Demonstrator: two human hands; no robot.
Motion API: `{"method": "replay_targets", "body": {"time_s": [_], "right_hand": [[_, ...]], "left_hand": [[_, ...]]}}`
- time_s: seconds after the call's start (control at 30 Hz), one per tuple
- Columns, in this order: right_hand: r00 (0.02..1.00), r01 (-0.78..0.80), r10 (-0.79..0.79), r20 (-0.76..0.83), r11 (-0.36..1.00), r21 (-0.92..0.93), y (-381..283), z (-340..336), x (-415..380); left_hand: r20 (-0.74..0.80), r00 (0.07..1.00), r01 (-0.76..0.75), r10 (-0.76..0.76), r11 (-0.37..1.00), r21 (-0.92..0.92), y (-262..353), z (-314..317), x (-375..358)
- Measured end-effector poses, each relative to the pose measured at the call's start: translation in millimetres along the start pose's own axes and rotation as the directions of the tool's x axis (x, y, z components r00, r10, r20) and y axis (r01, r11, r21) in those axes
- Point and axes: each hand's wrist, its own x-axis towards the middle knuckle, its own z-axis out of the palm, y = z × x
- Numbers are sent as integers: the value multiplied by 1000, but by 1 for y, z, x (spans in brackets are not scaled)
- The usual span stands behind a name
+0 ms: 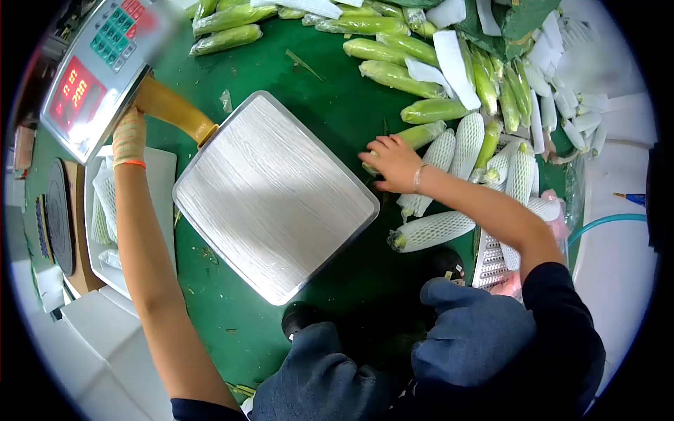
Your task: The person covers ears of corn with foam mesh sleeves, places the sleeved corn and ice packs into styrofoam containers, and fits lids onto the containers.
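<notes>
My left hand (129, 140), in a pale striped covering, reaches up behind the scale's display (91, 77); its fingers are hidden there. Right of the weighing plate (274, 196), my right hand (394, 164) lies over a plastic-wrapped green corn ear (423, 133), its fingers and thumb curled round the lower end. Beside that hand are ears in white foam net, one (435, 231) lying below it and another (467, 147) to its right. Nothing rests on the plate. Red digits glow on the display, and a yellow post (172, 109) stands between it and the plate.
More wrapped corn ears (397, 77) and white foam sleeves (456, 67) spread across the top. A perforated tray (491, 256) with netted ears stands at the right. On the left is a white bin (165, 189) holding foam nets. My legs and shoes are at the bottom.
</notes>
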Motion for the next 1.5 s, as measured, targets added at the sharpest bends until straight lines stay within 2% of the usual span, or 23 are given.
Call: {"method": "replay_targets", "body": {"time_s": [0.1, 0.17, 0.23, 0.27, 0.43, 0.5, 0.6, 0.63, 0.67, 0.7, 0.73, 0.77, 0.83, 0.9, 0.97, 1.03, 1.1, 1.13, 1.2, 1.23, 1.33, 1.4, 1.5], "right_hand": [[992, -61, 76, 102, 989, -138, -2, 25, -16], [994, -36, 61, 91, 967, -253, 0, 30, -41], [997, -8, 31, 77, 960, -279, -1, 26, -59], [997, -18, 40, 72, 956, -292, -1, 25, -67], [997, -76, 78, -6, 951, -301, 2, 39, -94], [993, -110, 114, 0, 953, -282, 6, 50, -96], [986, -167, 162, -43, 975, -150, -5, 15, -101], [972, -188, 181, -147, 982, -33, -10, 6, -110], [972, -193, 186, -145, 981, -32, -19, -4, -125], [938, -287, 292, -185, 956, 55, -31, -14, -145], [890, -373, 398, -224, 916, 144, -37, -21, -166], [883, -380, 403, -240, 915, 140, -40, -25, -188], [729, -563, 610, -309, 792, 237, -44, -29, -238], [466, -756, 772, -432, 601, 259, -27, -34, -276], [340, -816, 767, -545, 529, 235, 5, -36, -300], [312, -844, 830, -463, 466, 267, 35, -20, -298], [136, -942, 890, -435, 252, 221, 59, -4, -281], [74, -926, 942, -328, 186, 327, 71, -2, -283], [144, -942, 857, -494, 271, 196, 118, 55, -309], [108, -876, 958, -265, 218, 430, 123, 44, -328], [141, -864, 918, -371, 297, 406, 137, 58, -353], [291, -773, 843, -452, 486, 408, 119, 56, -334], [547, -566, 701, -458, 712, 414, 65, 42, -274]], "left_hand": [[133, 991, -1, -31, 972, 234, -6, 12, -4], [44, 999, 20, -28, 985, 169, 23, 3, -7], [27, 995, 96, -92, 951, -293, 45, 12, 7], [-22, 999, -32, 31, 998, -50, 55, 18, 7], [-52, 996, 60, -78, 956, -287, 122, 22, 43], [19, 993, -115, 113, 981, 159, 111, 46, 64], [-72, 996, -6, -44, 814, -580, 127, 40, 68], [-123, 992, -71, 5, 839, -539, 130, 29, 66], [39, 957, -284, 289, 954, -97, 125, 10, 55], [35, 957, -284, 288, 954, -99, 133, -6, 39], [311, 950, 162, 16, 828, -537, 144, -23, 27], [635, 770, 603, -68, 404, -688, 157, -41, 15], [561, 823, 558, -94, 324, -764, 184, -66, -36], [680, 717, 557, 155, 459, -692, 223, -121, -76], [562, 636, 340, 528, 462, -819, 259, -143, -115], [749, 288, 207, 597, 725, -657, 320, -220, -124], [811, 67, -49, 582, 813, -580, 375, -273, -123], [756, 56, -127, 653, 755, -643, 388, -284, -123], [704, 91, -102, 705, 710, -697, 391, -309, -120], [617, 233, -54, 752, 644, -763, 372, -314, -120], [580, 667, 47, 467, 751, -658, 290, -369, -126], [518, 855, 272, -12, 861, -429, 208, -418, -171], [287, 628, 731, -723, 675, 102, 167, -532, -289]]}}
